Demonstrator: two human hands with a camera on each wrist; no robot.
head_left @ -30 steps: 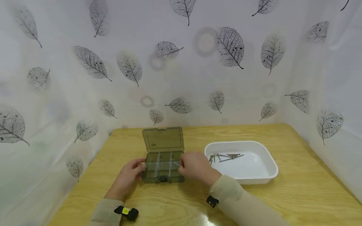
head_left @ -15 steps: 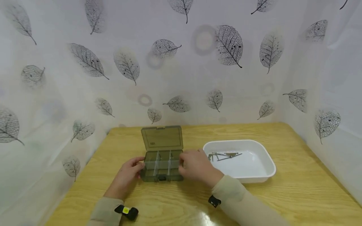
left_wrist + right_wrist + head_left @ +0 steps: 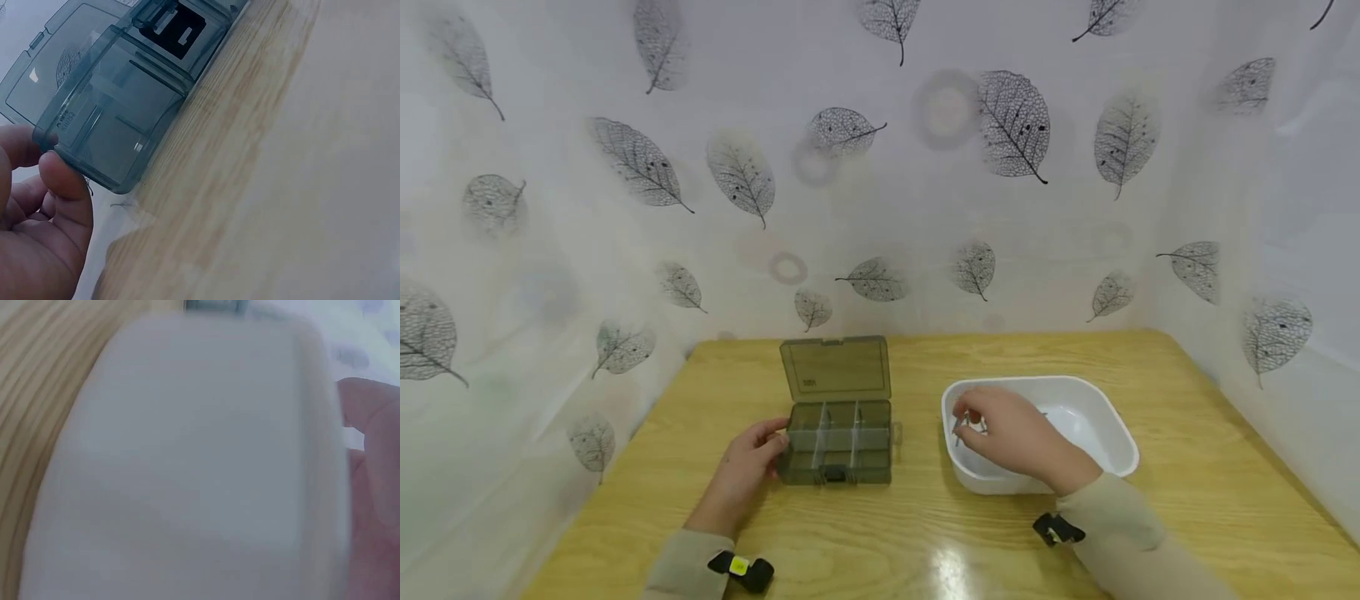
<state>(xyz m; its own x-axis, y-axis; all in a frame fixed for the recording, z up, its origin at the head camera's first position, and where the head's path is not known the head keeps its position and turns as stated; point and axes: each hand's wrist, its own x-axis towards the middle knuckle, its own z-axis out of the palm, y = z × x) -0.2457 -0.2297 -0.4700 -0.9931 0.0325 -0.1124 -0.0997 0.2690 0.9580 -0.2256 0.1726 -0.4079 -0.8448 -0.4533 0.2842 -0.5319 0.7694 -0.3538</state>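
Note:
A smoky translucent compartment box (image 3: 872,467) stands on the table with its lid (image 3: 837,369) raised. My left hand (image 3: 741,475) grips its left side; in the left wrist view the thumb (image 3: 62,178) and a finger pinch the corner. Over the left part of a white tray (image 3: 1105,433) is my right hand (image 3: 1011,433), fingers bent and thumb apart from the forefinger. Thin metal pieces like nails or screws (image 3: 958,425) lie at its fingertips, others partly hidden beneath the hand. In the right wrist view, the tray's wall (image 3: 187,456) blocks the fingertips.
The wooden table (image 3: 865,542) carries the box on the left and the tray on the right, with a gap between them. A small clear tab (image 3: 897,433) sticks out from the box's right side. A leaf-patterned curtain (image 3: 895,208) surrounds the back and sides.
My right hand has left the right side of the box and moved right, over the tray. The left hand has stayed at the box's left side.

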